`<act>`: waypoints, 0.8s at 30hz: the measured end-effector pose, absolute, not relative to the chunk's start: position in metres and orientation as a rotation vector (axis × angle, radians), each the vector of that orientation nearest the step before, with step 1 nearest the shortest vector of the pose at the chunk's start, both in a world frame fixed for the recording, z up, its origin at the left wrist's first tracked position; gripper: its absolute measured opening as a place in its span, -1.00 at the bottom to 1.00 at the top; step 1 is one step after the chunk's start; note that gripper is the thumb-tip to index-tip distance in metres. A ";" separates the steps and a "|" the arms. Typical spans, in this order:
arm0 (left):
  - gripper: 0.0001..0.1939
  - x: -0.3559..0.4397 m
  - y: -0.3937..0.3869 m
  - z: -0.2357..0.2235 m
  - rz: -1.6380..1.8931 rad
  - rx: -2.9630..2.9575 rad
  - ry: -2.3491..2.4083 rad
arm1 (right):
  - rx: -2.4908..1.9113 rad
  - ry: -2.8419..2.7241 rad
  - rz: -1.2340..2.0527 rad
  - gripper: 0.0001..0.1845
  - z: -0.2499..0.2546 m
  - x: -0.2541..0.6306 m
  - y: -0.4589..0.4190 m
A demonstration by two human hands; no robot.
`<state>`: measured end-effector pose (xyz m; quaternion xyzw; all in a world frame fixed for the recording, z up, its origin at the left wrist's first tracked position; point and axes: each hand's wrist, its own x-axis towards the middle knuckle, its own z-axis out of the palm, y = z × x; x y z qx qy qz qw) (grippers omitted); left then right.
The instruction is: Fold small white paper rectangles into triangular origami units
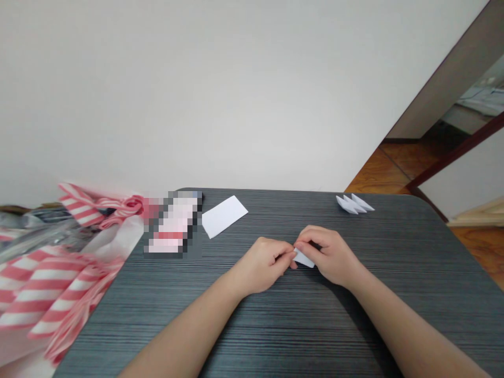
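While both hands work close together near the middle of the desk (pixel 275 336), a small folded piece of white paper (pixel 304 258) sits pinched between them, just above the desk surface and not resting on it. The left hand (pixel 260 265) is nearly closed, its fingers curled in and gripping the paper's left end. The right hand (pixel 328 257) is also mostly closed, arched over the piece with its fingertips (pixel 299 245) pressed on the upper edge, and the two hands touch at the fingers. The paper's lower right corner shows below the right hand; the rest is hidden by the fingers.

Toward the far edge of the dark grey, wood-grained desk, left of the hands, lies a flat white paper rectangle (pixel 223 216), set at an angle. At the far right, a small group of folded white paper pieces (pixel 353 203) lies overlapping in a row. Left of the rectangle, a pixelated patch (pixel 173 223) hides something pinkish that cannot be made out. Beyond the desk's left edge, pink-and-white striped wrapping (pixel 47 289) lies heaped, with a gathered bow (pixel 134 205) at its far end. A plain pale wall (pixel 197 94) rises behind the desk, and a wooden floor (pixel 394 168) shows to the far right.
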<state>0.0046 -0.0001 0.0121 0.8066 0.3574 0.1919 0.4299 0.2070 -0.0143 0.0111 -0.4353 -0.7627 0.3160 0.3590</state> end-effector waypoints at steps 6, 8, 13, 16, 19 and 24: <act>-0.65 0.005 0.000 0.013 0.500 1.946 0.932 | -1.131 -1.942 0.835 -0.83 0.008 0.210 -0.014; -0.66 0.005 -0.001 0.014 0.507 1.921 0.943 | -1.135 -1.949 0.833 -0.82 0.007 0.211 -0.014; -0.65 0.005 -0.001 0.013 0.513 1.911 0.946 | -1.156 -1.965 0.815 -0.77 0.011 0.210 -0.014; -0.66 0.005 -0.001 0.013 0.517 1.906 0.959 | -1.160 -1.955 0.824 -0.77 0.011 0.210 -0.014; -0.68 0.005 -0.001 0.014 0.518 1.883 0.979 | -1.161 -1.947 0.838 -0.79 0.009 0.212 -0.013; -0.68 0.005 -0.001 0.016 0.549 1.834 1.003 | -1.186 -1.965 0.820 -0.75 0.008 0.214 -0.013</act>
